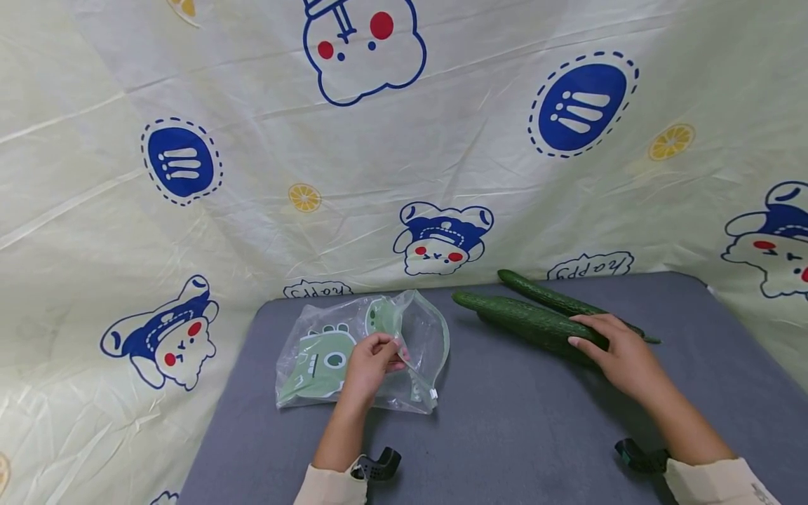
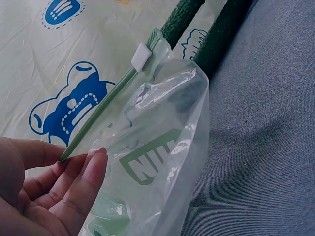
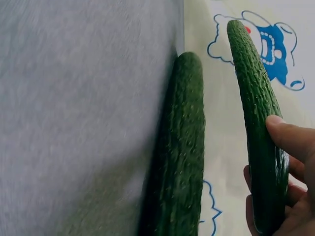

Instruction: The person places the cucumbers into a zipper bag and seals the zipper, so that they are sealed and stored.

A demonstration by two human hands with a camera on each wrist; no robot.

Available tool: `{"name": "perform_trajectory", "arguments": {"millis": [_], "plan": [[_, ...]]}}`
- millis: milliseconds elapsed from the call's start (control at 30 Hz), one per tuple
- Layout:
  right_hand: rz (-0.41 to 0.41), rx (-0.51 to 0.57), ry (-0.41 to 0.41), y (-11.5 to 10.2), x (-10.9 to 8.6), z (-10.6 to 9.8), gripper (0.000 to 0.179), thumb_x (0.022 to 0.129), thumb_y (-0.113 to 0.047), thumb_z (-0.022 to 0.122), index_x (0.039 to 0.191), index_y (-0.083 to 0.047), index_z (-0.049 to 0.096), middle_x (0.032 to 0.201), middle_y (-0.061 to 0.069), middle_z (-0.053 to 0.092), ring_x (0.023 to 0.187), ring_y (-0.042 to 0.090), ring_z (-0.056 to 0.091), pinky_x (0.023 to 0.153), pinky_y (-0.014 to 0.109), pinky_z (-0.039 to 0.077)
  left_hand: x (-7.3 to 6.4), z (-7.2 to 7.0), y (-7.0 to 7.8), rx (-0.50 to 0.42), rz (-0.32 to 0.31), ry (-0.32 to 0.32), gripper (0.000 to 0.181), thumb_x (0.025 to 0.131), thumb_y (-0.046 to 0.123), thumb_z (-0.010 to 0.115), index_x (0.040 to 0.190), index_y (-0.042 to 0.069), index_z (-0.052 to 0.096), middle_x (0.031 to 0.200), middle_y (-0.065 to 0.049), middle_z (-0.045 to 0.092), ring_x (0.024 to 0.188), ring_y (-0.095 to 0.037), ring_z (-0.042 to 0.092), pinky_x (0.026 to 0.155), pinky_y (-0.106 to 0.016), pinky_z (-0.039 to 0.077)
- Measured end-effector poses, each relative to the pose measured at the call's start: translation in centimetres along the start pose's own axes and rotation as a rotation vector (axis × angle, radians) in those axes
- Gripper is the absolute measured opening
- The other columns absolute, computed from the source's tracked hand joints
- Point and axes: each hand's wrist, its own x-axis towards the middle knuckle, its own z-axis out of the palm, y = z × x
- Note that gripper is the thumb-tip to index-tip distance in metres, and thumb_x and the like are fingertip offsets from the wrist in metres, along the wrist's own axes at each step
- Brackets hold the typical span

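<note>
My left hand (image 1: 371, 363) pinches the green zip edge (image 2: 101, 110) of a clear zip bag (image 1: 303, 382) between thumb and fingers. The bag bears a green cartoon print and lies on the left of the table, its mouth towards the right. A white slider (image 2: 141, 57) sits near one end of the zip. On the other side, my right hand (image 1: 621, 354) grips a long green cucumber (image 3: 258, 101) near its close end, thumb on top and fingers curled below. Behind it in the head view lies another, slimmer-looking cucumber (image 1: 546, 294).
The grey table (image 1: 492, 435) ends at the back against a pale cloth (image 1: 252, 84) printed with blue cartoon figures and orange slices. Dark wrist-worn devices hang by both cuffs, such as the left one (image 1: 381, 464).
</note>
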Motion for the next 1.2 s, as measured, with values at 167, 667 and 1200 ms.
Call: {"name": "perform_trajectory", "arguments": {"millis": [167, 667, 1200], "plan": [[-0.027, 0.021, -0.031, -1.0, -0.2, -0.1, 0.052, 0.102, -0.04, 0.058, 0.143, -0.008, 0.054, 0.14, 0.024, 0.051, 0.119, 0.051, 0.055, 0.083, 0.066, 0.048, 0.0, 0.1, 0.0, 0.015, 0.019, -0.003, 0.019, 0.1, 0.009, 0.059, 0.108, -0.009, 0.06, 0.09, -0.014, 0.073, 0.076, -0.014, 0.071, 0.077, -0.033, 0.064], [-0.077, 0.069, -0.125, -3.2, 0.2, 1.1, 0.051, 0.099, -0.042, 0.063, 0.139, -0.011, 0.06, 0.134, 0.019, 0.058, 0.116, 0.042, 0.06, 0.084, 0.057, 0.052, -0.2, 0.9, 0.0, 0.025, 0.058, -0.038, 0.019, 0.102, 0.008, 0.055, 0.109, -0.009, 0.057, 0.093, -0.019, 0.07, 0.078, -0.013, 0.069, 0.079, -0.033, 0.063], [-0.133, 0.063, -0.143, -4.9, 0.6, 3.2, 0.046, 0.097, -0.034, 0.068, 0.136, -0.011, 0.062, 0.13, 0.013, 0.062, 0.112, 0.034, 0.064, 0.083, 0.05, 0.055, -0.5, 2.0, -0.3, 0.036, 0.084, -0.095, 0.017, 0.103, 0.007, 0.053, 0.109, -0.009, 0.056, 0.099, -0.024, 0.067, 0.086, -0.019, 0.068, 0.081, -0.031, 0.062]]}}
